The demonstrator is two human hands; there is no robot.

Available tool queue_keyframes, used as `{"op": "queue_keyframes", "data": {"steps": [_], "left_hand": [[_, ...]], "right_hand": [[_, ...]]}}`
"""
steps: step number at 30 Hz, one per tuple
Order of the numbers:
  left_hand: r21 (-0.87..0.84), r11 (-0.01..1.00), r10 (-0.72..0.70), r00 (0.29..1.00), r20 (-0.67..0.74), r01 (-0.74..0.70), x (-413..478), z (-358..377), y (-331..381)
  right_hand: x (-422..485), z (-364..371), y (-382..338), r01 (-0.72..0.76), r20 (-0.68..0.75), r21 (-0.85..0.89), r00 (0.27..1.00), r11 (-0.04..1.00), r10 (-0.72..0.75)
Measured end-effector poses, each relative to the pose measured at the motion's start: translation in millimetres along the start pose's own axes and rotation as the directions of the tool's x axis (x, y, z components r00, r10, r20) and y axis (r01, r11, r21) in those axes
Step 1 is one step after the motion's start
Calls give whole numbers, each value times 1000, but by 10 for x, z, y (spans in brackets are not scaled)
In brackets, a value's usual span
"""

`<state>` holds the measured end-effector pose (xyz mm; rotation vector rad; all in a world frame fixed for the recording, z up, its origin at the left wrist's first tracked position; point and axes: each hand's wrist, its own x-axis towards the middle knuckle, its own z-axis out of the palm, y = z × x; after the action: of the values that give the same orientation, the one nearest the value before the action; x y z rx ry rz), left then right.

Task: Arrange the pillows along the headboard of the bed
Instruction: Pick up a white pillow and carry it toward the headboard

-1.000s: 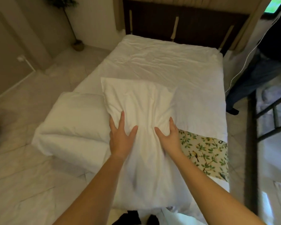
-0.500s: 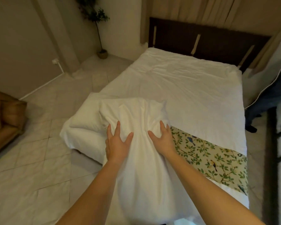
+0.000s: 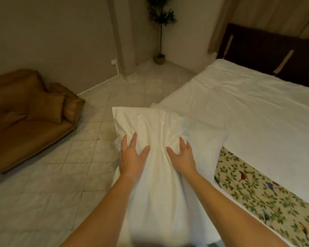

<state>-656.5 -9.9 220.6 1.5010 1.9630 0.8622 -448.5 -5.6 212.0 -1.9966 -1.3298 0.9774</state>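
Note:
I hold a white pillow [image 3: 150, 125] lengthwise in front of me, above the floor at the bed's left side. My left hand [image 3: 131, 157] grips its left flank and my right hand [image 3: 182, 155] pinches its right flank, so the cloth bunches between them. A second white pillow [image 3: 205, 138] lies on the bed's near left corner, partly hidden behind the held one. The bed [image 3: 257, 104] has a white cover, and its dark headboard [image 3: 268, 49] stands at the far right.
A floral runner with birds [image 3: 260, 191] crosses the foot of the bed. A brown sofa [image 3: 25, 111] sits on the tiled floor [image 3: 43, 193] at the left. A potted plant [image 3: 160, 29] stands in the far corner by the wall.
The view has swung left, so the bed now lies to the right and the sofa shows. The held pillow has moved left off the bed, over the floor. Both hands keep their grip.

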Motion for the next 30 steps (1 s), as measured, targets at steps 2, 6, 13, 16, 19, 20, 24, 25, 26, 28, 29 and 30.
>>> {"op": "queue_keyframes", "data": {"steps": [2, 6, 13, 16, 19, 20, 24, 25, 26, 28, 29, 30], "left_hand": [[10, 1000, -21, 999, -26, 21, 183, -188, -100], [14, 997, -72, 994, -84, 73, 569, -445, -295], [-15, 982, -186, 968, -165, 186, 1379, -614, -501], [-29, 969, -247, 949, -193, 246, 1698, -697, -540], [-34, 960, -277, 932, -235, 277, 2012, -824, -579], [-39, 958, -285, 926, -247, 285, 2115, -865, -599], [-57, 950, -309, 908, -282, 306, 2519, -1040, -725], [-62, 949, -313, 904, -291, 309, 2637, -1098, -772], [-69, 948, -317, 900, -298, 311, 2765, -1158, -828], [-67, 945, -324, 895, -305, 319, 3021, -1271, -963], [-60, 945, -323, 895, -306, 321, 3151, -1327, -1037], [-55, 946, -321, 896, -306, 320, 3293, -1393, -1125]], "right_hand": [[120, 209, -205, 25, 27, 2, 999, 1000, -25], [437, 570, -583, 57, 89, 15, 994, 998, -59], [1298, 1044, -1158, 156, 213, -55, 967, 986, -141], [1642, 1223, -1446, 193, 261, -88, 951, 977, -164], [1938, 1399, -1733, 234, 309, -104, 931, 967, -192], [2029, 1467, -1825, 243, 324, -110, 925, 964, -196], [2325, 1799, -2166, 278, 372, -108, 901, 954, -221], [2401, 1901, -2248, 288, 380, -108, 896, 952, -228], [2482, 2011, -2331, 294, 387, -111, 893, 949, -231], [2646, 2247, -2500, 294, 398, -120, 889, 948, -225], [2727, 2376, -2591, 291, 402, -123, 889, 949, -220], [2813, 2516, -2696, 289, 403, -125, 889, 949, -218]]}}
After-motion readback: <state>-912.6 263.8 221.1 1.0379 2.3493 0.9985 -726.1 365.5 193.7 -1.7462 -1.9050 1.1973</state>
